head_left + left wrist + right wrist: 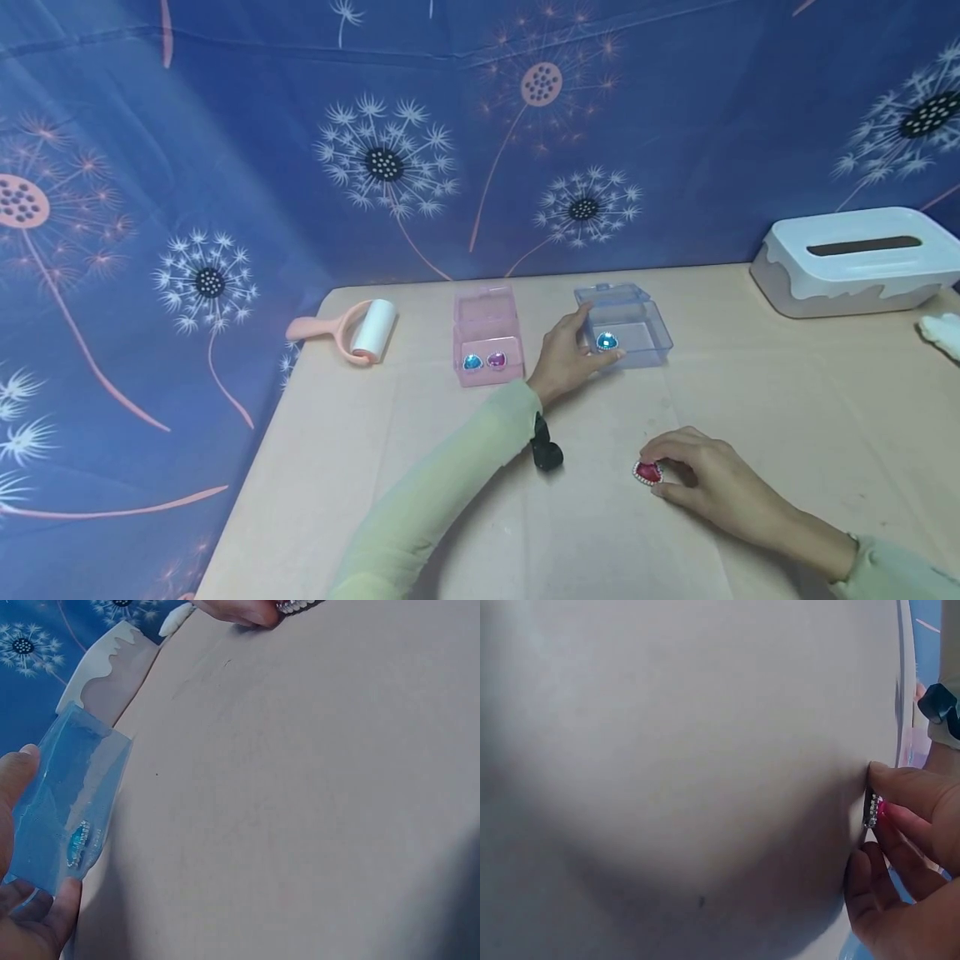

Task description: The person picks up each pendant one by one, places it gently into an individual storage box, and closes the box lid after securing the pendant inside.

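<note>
My left hand (564,357) grips the left end of a clear blue plastic box (652,335), with its lid tipped back. A blue gem with a beaded rim (607,341) lies inside it at the left; the left wrist view also shows this blue gem (78,844) through the box wall. Closer to me on the table, my right hand (723,483) pinches a red gem edged with small pearly beads (648,472) between thumb and fingers. The right wrist view shows mostly the beaded edge (871,812) of it between the fingertips.
Left of the blue box stands an open pink box (487,377) holding a blue gem (472,362) and a purple-pink gem (497,360). A lint roller (373,331) lies at the far left. A tissue box (862,267) and a white object (942,333) are at the right.
</note>
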The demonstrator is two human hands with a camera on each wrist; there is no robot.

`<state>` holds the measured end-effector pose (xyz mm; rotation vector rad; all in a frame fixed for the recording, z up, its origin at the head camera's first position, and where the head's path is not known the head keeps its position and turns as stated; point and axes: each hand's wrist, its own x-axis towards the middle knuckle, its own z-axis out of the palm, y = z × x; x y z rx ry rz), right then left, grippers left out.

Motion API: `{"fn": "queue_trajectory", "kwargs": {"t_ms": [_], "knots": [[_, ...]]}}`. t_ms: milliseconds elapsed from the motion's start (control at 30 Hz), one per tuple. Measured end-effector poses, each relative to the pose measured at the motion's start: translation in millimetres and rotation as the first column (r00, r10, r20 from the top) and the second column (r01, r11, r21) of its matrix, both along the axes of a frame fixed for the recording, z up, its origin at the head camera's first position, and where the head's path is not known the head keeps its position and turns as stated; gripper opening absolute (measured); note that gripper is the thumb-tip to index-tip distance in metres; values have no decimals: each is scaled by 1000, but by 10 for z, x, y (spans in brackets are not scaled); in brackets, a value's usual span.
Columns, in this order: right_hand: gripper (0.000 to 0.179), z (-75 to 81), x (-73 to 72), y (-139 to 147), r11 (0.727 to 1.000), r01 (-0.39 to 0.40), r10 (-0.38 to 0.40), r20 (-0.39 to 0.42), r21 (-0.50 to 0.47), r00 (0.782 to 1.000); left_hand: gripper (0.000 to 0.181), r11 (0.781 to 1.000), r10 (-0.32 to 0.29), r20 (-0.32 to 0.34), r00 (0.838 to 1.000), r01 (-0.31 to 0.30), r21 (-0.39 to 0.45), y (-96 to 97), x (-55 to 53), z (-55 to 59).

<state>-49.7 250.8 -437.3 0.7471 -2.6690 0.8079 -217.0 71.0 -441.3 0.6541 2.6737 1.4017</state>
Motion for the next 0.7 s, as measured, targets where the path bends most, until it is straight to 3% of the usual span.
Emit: {"fn": "queue_trajectory", "kwargs": {"t_ms": [200,400,700], "knots": [[43,108,-50,19,1000,16,-16,31,-21,999,88,1000,6,21,1000,-6,9,7,-1,16],[42,280,-153,36,999,-2,1,-21,-44,1000,88,999,-4,36,999,3,38,6,-5,14],[39,554,-422,94,997,45,-49,-58,-68,997,88,997,-14,39,999,11,72,8,-11,-6]]}}
